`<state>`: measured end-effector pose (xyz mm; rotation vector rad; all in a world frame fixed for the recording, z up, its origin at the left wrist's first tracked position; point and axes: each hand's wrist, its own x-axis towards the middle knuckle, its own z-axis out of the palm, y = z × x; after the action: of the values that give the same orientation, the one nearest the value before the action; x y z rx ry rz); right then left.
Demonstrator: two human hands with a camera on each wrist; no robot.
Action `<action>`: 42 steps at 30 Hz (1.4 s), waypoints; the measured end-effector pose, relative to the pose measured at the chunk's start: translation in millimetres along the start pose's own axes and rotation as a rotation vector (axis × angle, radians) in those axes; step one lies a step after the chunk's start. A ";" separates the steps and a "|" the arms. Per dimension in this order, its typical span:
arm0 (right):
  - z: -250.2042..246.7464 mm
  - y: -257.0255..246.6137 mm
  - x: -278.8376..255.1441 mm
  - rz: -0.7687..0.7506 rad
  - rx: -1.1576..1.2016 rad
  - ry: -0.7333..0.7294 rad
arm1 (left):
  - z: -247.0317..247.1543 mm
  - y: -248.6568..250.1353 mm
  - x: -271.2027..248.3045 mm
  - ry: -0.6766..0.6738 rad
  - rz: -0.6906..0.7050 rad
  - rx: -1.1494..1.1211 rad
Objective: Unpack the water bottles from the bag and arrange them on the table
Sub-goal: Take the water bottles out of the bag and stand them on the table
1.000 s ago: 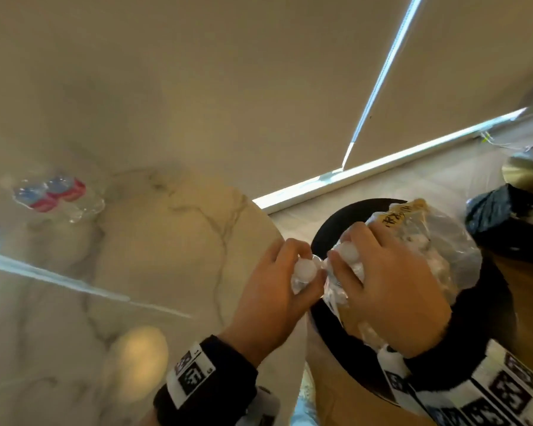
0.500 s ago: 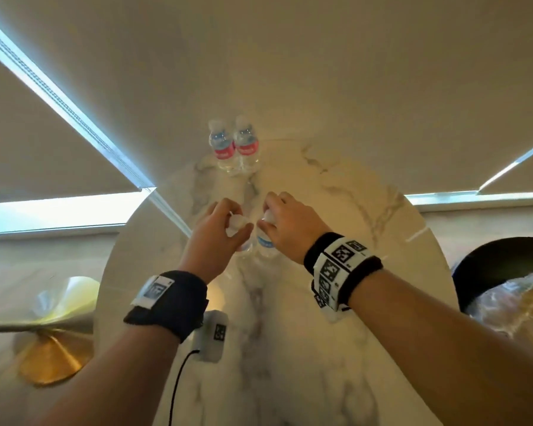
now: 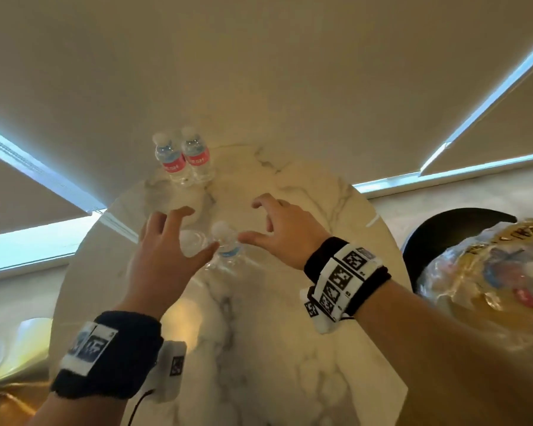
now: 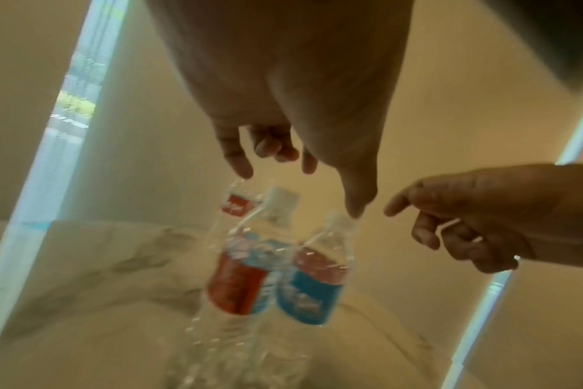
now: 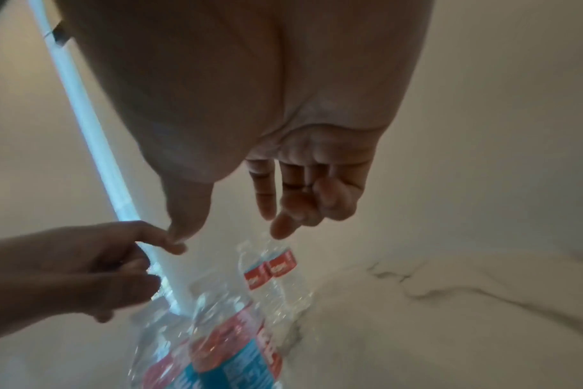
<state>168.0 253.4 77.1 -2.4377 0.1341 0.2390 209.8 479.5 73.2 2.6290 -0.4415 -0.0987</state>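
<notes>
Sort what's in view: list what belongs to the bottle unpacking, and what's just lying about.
Job:
- near pair of water bottles
- far pair of water bottles
- plastic bag with bottles left
- marble table
- left hand, right hand, both open

Lying about:
- black chair
- gold lamp base
- window blinds

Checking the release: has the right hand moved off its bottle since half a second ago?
Yes. The right hand has opened and drawn back rightward off the bottle, which stands on the table.
</notes>
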 end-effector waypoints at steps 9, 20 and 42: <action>-70.5 202.9 -171.7 0.618 -0.023 0.379 | 102.6 214.3 -53.6 -0.200 0.461 -0.312; -108.2 381.6 -227.8 0.818 -0.392 0.401 | 330.1 439.4 -26.4 -0.359 0.866 0.222; -164.7 289.2 -253.1 0.417 -0.297 0.781 | 259.4 395.8 -36.8 -0.154 0.939 -0.290</action>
<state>-102.7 -65.2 73.8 -2.6384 1.0114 -0.5674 22.2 46.2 25.4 1.9070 -1.5199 -0.0502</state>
